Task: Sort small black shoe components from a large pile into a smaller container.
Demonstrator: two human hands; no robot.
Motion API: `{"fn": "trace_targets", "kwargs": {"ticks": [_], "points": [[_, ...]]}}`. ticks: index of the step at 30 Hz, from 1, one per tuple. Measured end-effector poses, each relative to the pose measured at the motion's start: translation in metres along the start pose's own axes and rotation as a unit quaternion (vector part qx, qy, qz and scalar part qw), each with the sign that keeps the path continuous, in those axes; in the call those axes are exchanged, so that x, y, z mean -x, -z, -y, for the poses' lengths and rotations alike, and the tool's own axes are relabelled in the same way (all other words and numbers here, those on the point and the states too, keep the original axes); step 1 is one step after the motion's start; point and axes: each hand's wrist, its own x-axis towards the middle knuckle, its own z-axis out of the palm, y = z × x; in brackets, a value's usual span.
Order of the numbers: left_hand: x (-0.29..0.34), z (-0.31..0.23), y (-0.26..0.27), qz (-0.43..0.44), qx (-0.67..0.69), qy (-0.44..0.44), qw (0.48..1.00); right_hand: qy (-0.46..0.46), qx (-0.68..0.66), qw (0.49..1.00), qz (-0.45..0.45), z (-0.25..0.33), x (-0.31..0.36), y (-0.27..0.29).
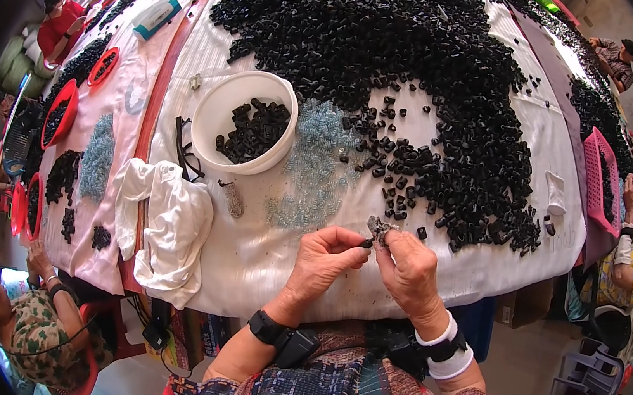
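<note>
Close together over the table's near edge, both my hands are closed. My left hand [326, 259] pinches a small black part [366, 243] between thumb and fingertips. In my right hand [411, 273] is a crumpled, mottled grey piece [377, 226] that looks like fabric, held right beside the black part. Ahead of them spreads a heap of small black parts [367, 24], with a looser scatter at its near side. Left of that scatter lies a pile of tiny pale blue pieces [323, 140]. A white bowl [282, 147] with black parts in it stands left of the pile.
A white cloth garment [172, 228] lies at the table's left edge, near dark-framed glasses [185, 151] and a small grey knitted piece [233, 200]. A white packet [554, 193] lies at right, by a pink basket [600, 175]. Other people sit at neighbouring tables on both sides.
</note>
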Motion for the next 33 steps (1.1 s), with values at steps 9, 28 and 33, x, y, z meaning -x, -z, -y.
{"fn": "trace_targets", "kwargs": {"ticks": [9, 28, 33], "points": [[0.000, 0.003, 0.001, 0.006, -0.010, 0.005, 1.000, -0.022, 0.005, 0.999, 0.047, 0.002, -0.003, 0.006], [-0.003, 0.006, -0.001, -0.019, -0.037, 0.029, 0.999, -0.088, -0.004, 0.996, 0.027, 0.004, 0.001, -0.004], [-0.006, 0.000, -0.002, -0.014, -0.035, 0.046, 0.998, -0.078, 0.007, 0.996, 0.040, 0.001, -0.002, -0.006]]}}
